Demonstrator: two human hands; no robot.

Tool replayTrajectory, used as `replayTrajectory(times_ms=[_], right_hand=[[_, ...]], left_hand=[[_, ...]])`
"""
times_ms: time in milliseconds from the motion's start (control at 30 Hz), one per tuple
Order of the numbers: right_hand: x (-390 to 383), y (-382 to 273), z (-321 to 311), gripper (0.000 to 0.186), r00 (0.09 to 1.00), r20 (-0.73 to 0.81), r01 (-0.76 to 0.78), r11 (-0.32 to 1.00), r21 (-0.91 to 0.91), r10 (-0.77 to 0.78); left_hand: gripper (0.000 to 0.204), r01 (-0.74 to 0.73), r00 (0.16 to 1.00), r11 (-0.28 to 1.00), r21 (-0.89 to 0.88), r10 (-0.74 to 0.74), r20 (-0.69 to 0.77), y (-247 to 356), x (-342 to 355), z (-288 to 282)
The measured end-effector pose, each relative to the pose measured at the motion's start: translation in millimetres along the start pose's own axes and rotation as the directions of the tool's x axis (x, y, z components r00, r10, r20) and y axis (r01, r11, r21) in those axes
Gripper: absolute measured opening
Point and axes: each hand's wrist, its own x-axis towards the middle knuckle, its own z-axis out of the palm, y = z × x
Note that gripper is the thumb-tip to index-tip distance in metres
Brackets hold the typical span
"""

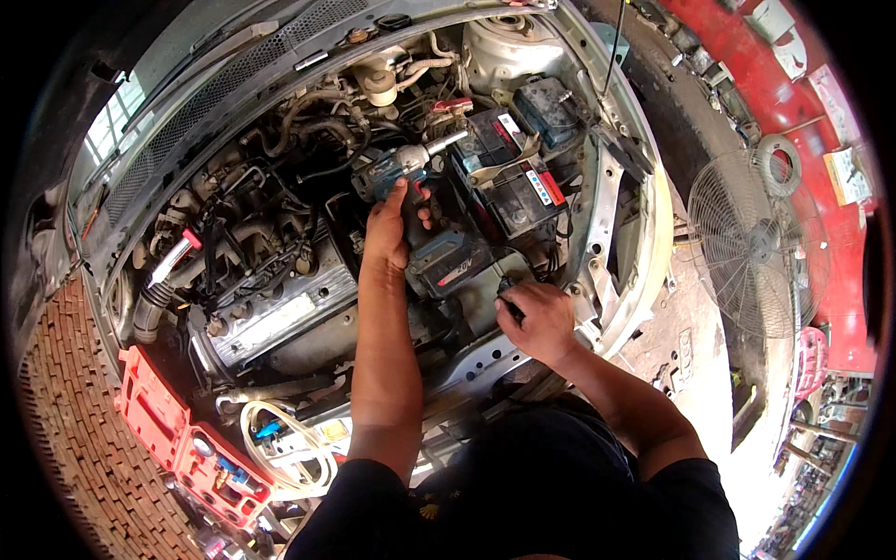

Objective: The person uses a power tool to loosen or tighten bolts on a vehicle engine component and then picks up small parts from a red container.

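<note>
My left hand (390,224) is wrapped round a cordless impact wrench (383,173) above the engine bay. Its silver nose points to the upper right, and the big battery pack (453,264) hangs at the near end of the tool. At the front of the bay, my right hand (539,319) is closed on a small dark piece (507,285); its kind is too hidden to tell. Under and left of my left forearm lies the engine's metal valve cover (280,322). To the right of the wrench sits a car battery (527,201) with a red and white label.
An open orange tool case (154,401) with gauges and a coiled pale hose (313,476) are at the front left. A red-ended tool (177,257) stands over the engine's left side. A large fan (761,243) is beyond the right fender (653,271).
</note>
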Motion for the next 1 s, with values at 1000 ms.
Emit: replayTrajectory(times_ms=[1000], right_hand=[[221.4,91.5,40.1,0.046,0.961,0.248,0.200,0.934,-0.297,-0.127]], left_hand=[[0.035,0.038,0.999,0.999,0.004,-0.038,-0.008,3.0,-2.3,-4.5]])
